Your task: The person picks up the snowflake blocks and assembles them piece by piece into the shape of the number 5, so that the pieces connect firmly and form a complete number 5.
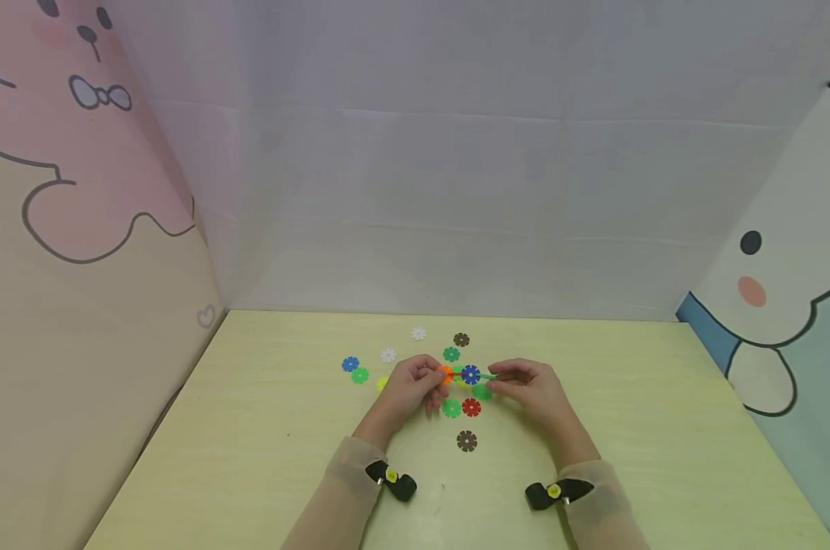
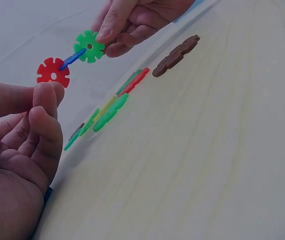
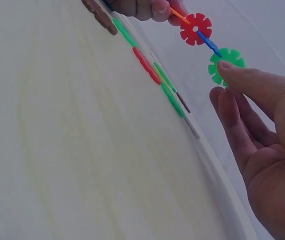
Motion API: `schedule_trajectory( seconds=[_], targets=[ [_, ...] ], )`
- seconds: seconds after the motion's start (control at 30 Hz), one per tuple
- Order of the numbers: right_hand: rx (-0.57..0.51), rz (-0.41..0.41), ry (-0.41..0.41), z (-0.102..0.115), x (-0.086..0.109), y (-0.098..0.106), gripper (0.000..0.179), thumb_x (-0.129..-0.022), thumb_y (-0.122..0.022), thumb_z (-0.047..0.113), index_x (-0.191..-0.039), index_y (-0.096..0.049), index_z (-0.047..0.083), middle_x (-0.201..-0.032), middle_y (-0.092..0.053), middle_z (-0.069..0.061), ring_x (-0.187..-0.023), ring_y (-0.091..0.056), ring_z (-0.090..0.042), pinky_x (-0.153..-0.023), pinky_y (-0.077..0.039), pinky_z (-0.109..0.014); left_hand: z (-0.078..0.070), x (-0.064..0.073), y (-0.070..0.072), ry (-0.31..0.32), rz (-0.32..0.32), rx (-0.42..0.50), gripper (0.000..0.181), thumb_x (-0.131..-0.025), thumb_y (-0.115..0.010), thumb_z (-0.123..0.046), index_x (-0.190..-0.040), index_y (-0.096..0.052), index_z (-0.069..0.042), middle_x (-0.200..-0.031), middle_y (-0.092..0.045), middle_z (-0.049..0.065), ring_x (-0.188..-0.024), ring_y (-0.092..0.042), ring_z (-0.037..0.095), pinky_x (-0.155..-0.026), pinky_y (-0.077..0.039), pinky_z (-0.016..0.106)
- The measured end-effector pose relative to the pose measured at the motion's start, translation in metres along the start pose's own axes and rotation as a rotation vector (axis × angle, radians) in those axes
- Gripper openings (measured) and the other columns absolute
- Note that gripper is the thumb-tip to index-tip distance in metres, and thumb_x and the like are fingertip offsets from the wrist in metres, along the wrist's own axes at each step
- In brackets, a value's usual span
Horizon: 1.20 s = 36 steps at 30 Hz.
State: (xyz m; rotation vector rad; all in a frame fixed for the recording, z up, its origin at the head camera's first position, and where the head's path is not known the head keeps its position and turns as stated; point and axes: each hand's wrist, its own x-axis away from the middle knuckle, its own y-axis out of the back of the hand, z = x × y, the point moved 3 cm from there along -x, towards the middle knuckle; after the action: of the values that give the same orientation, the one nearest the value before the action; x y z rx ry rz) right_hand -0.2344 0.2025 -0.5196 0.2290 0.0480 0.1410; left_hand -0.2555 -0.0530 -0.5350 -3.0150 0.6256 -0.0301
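A short chain of notched plastic discs is stretched between my two hands above the table. My left hand (image 1: 415, 382) pinches the orange disc (image 1: 445, 374) at its left end. Beside that sits a red disc (image 2: 46, 71), then a blue disc (image 1: 470, 374) slotted crosswise. At the right end my right hand (image 1: 531, 388) pinches a green disc (image 3: 226, 62) between thumb and fingers. In the left wrist view, the left hand's (image 2: 22, 150) fingertips cover most of the orange disc.
Loose discs lie flat around and under the hands: a brown disc (image 1: 466, 441) nearest me, a red disc (image 1: 471, 407), several green ones, white discs (image 1: 418, 334) farther back and a blue disc (image 1: 350, 364) at left. Behind the table (image 1: 250, 428) hangs a pale curtain (image 1: 401, 168).
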Motion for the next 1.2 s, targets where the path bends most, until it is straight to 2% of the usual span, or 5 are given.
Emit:
schedule_trajectory(
  seconds=[0.17,0.33,0.5,0.87,1.2],
  targets=[
    [0.042,0.008,-0.019,-0.0004,0.0004,0.0039,0.04,-0.093,-0.088,0.009,-0.127,-0.074,-0.007,-0.112,-0.08,-0.017,-0.094,-0.077,-0.018,-0.086,-0.059,-0.025,0.0015,-0.0005,0.001,-0.005,-0.011,0.008,0.008,-0.11,-0.063,-0.005,-0.105,-0.063,0.001,-0.078,-0.074,0.003,-0.059,-0.062,0.012,-0.053,-0.052,0.024],
    [0.086,-0.037,-0.046,-0.0007,0.0004,0.0084,0.038,-0.094,-0.088,0.012,-0.126,-0.076,-0.003,-0.112,-0.079,-0.016,-0.095,-0.075,-0.019,-0.082,-0.059,-0.027,0.0019,-0.0005,0.0018,-0.012,-0.029,0.015,0.009,-0.11,-0.063,-0.005,-0.105,-0.063,0.001,-0.079,-0.075,0.004,-0.059,-0.061,0.013,-0.053,-0.052,0.024],
    [0.192,-0.069,-0.069,-0.0017,-0.0017,0.0092,0.033,-0.095,-0.088,0.016,-0.125,-0.078,0.004,-0.112,-0.079,-0.012,-0.097,-0.073,-0.02,-0.085,-0.057,-0.029,0.0028,-0.0014,0.0041,-0.02,-0.059,0.024,0.011,-0.11,-0.064,-0.007,-0.103,-0.063,0.001,-0.079,-0.075,0.006,-0.058,-0.061,0.013,-0.052,-0.051,0.025],
    [0.325,-0.026,-0.065,-0.006,-0.003,0.005,0.034,-0.098,-0.084,0.019,-0.13,-0.077,0.008,-0.114,-0.075,-0.01,-0.1,-0.069,-0.022,-0.092,-0.055,-0.04,0.0022,-0.0015,0.0052,-0.009,-0.102,0.04,0.01,-0.109,-0.064,-0.007,-0.103,-0.063,0.0,-0.076,-0.072,0.005,-0.057,-0.059,0.013,-0.051,-0.048,0.025],
    [0.382,-0.029,-0.075,-0.0084,-0.0049,0.002,0.039,-0.099,-0.081,0.018,-0.137,-0.075,0.009,-0.112,-0.067,-0.011,-0.093,-0.06,-0.021,-0.082,-0.05,-0.035,0.0023,-0.0014,0.005,-0.007,-0.098,0.025,0.011,-0.11,-0.064,-0.008,-0.102,-0.063,-0.001,-0.077,-0.072,0.005,-0.058,-0.059,0.014,-0.052,-0.049,0.025]
  ],
)
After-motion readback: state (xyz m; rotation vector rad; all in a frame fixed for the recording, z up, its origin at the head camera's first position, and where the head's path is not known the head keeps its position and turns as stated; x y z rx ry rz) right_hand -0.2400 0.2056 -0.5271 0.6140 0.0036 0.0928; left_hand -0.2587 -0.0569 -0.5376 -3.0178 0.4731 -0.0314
